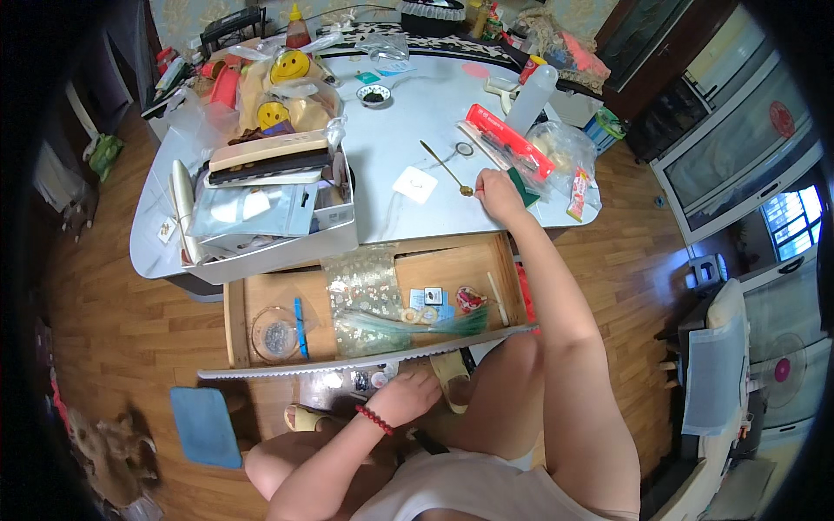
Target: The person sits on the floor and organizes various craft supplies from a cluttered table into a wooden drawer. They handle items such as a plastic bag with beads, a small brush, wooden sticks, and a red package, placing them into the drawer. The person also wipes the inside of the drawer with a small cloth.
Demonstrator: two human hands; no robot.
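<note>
My right hand (500, 198) rests at the front of the white marbled tabletop, fingers curled. Its fingertips are beside the ornamented end of a thin gold-coloured stick (444, 167), perhaps a hairpin; whether they grip anything is unclear. A dark green piece (523, 187) lies partly behind this hand. To the left are a white square card (415, 185) with a small curved mark and a small grey ring-shaped roll (464, 149). My left hand (407, 398), with a red bead bracelet (374, 420) on the wrist, hangs over my lap below the drawer front; its fingertips are hard to make out.
An open wooden drawer (287, 286) holds a round clear container (277, 338), a blue pen-like tool (300, 327) and greenish strands (417, 321). A full white box (273, 251) overhangs the table's left front. A red box (509, 141) and translucent bottle (532, 101) stand right. A dog (111, 456) is lower left.
</note>
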